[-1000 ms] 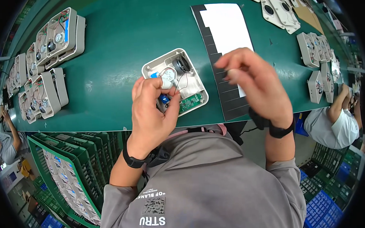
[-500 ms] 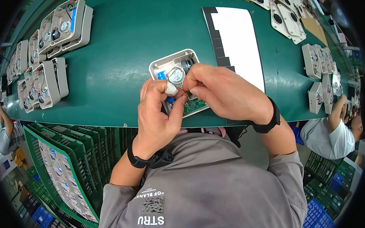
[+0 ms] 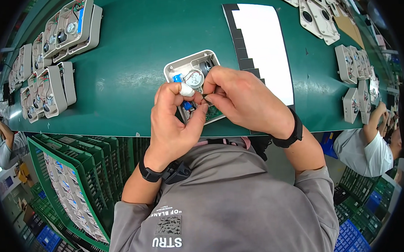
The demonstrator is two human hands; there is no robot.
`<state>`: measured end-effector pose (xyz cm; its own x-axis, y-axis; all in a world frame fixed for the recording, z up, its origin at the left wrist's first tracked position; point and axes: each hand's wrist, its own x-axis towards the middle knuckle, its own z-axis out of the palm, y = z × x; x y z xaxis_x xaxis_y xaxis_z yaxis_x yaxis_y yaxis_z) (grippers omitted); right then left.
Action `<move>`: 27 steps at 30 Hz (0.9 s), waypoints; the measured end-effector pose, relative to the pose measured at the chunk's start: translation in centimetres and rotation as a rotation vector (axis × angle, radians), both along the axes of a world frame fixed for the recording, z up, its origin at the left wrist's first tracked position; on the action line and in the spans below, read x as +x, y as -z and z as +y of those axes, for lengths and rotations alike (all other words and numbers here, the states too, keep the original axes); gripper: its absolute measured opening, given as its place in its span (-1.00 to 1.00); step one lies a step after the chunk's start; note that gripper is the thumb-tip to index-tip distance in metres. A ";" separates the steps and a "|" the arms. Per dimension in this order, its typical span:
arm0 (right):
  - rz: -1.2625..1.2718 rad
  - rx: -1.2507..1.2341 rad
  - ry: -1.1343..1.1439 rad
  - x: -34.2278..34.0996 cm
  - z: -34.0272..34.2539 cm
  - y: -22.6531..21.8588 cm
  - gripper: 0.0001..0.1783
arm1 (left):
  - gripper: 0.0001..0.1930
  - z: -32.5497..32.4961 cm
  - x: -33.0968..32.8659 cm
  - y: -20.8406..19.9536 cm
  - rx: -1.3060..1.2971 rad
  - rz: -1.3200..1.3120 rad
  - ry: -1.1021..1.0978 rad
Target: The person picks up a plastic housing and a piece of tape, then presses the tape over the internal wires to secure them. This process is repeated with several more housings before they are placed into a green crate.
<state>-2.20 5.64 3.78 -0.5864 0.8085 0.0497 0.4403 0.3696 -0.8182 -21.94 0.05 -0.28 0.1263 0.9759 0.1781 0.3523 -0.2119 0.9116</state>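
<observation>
A light grey plastic housing (image 3: 186,62) lies face-open on the green table in front of me. Inside it sit a round silver motor-like part (image 3: 194,78), a black round part (image 3: 205,67), a blue component (image 3: 177,78) and a green circuit board (image 3: 213,113). Over its lower half, my left hand (image 3: 174,113) pinches a thin dark wire (image 3: 204,99); a white wrap covers one of its fingers. My right hand (image 3: 243,97) pinches the same wire from the right, thumb and finger together. The wire's ends are hidden behind my fingers.
White sheet with black stepped edge (image 3: 261,47) lies right of the housing. Similar filled housings (image 3: 67,30) stand stacked at the left, more (image 3: 346,65) at the right. Pale covers (image 3: 317,19) lie far right. Green crate (image 3: 73,176) stands below the table's left edge. Another person (image 3: 363,150) sits right.
Both hands stay at the wire over the housing, with small finger shifts. My right fingertips have moved slightly left and up, closer to the left ones. The whole view has shifted a little.
</observation>
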 end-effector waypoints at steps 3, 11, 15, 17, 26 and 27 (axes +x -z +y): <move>0.023 0.029 -0.013 0.0 0.0 0.0 -0.84 | -0.60 -0.2 0.5 0.2 -0.040 -0.036 -0.066; 0.060 -0.007 0.102 -0.3 -0.3 0.1 -0.81 | -0.59 0.3 1.1 1.1 0.367 0.185 -0.152; -0.014 0.006 0.084 -0.1 -0.3 0.2 -0.78 | -0.60 0.1 1.4 1.0 0.450 0.286 -0.201; 0.025 0.045 0.099 -0.1 -0.5 0.6 -0.80 | -0.61 0.0 1.5 1.0 0.441 0.282 -0.204; 0.024 0.026 0.145 0.1 -1.0 0.6 -0.89 | -0.61 0.1 1.7 1.0 0.457 0.272 -0.212; 0.024 0.026 0.144 0.1 -1.1 0.6 -0.89 | -0.61 0.0 1.7 1.0 0.456 0.270 -0.218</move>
<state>-2.09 4.57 3.18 -0.4628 0.8824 0.0846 0.4708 0.3255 -0.8200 -20.22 0.08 -1.33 0.0301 0.8163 0.5768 0.6398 -0.4591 0.6163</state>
